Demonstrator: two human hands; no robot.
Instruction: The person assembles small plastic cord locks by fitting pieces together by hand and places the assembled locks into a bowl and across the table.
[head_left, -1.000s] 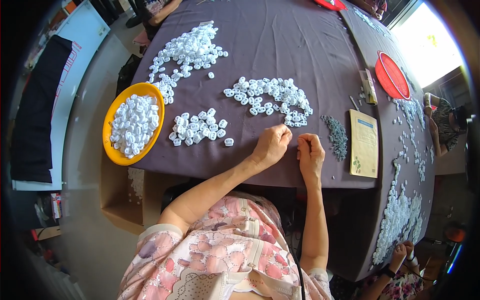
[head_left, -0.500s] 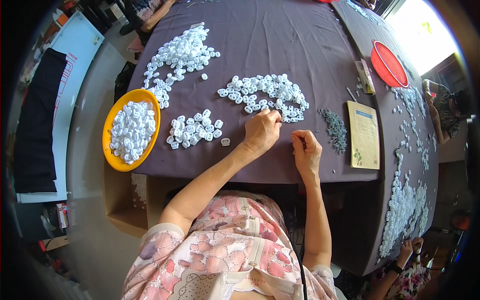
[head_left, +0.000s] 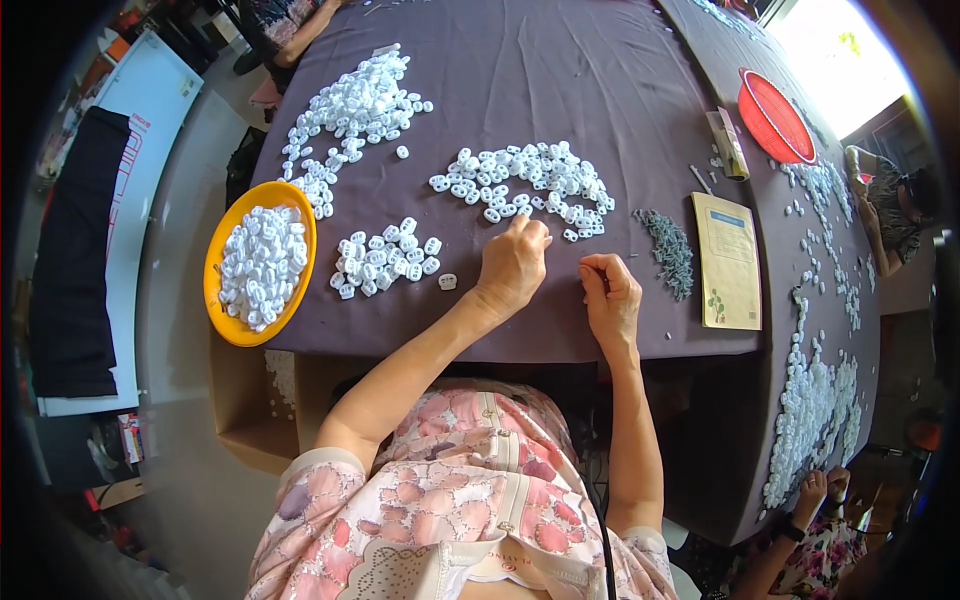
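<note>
Left hand: mine, fingers curled under and knuckles up; I cannot tell whether my fingertips grasp anything.
Right hand: fingers bent, thumb drawn close to them, a little apart from my left; whether they pinch something, I cannot tell.
Main cluster of small, rounded white plastic pieces: just beyond my left hand, its nearest pieces close to my knuckles.
Smaller cluster of white pieces: to the left of my left hand, on the cloth.
Lone white piece: between that smaller cluster and my left hand.
Yellow oval plastic bowl: well to the left of my left hand, heaped with white pieces.
Large white heap: far ahead and left of my left hand.
Pile of short, thin grey pieces: near my right hand, to its right and slightly ahead.
Tan rectangular paper packet: right of my right hand, past the grey pile.
Red plastic mesh basket: far ahead and right of my right hand.
Dark purple-grey tablecloth: under and beyond both my hands.
Brown cardboard box: below table level, left of my left hand, white pieces inside.
</note>
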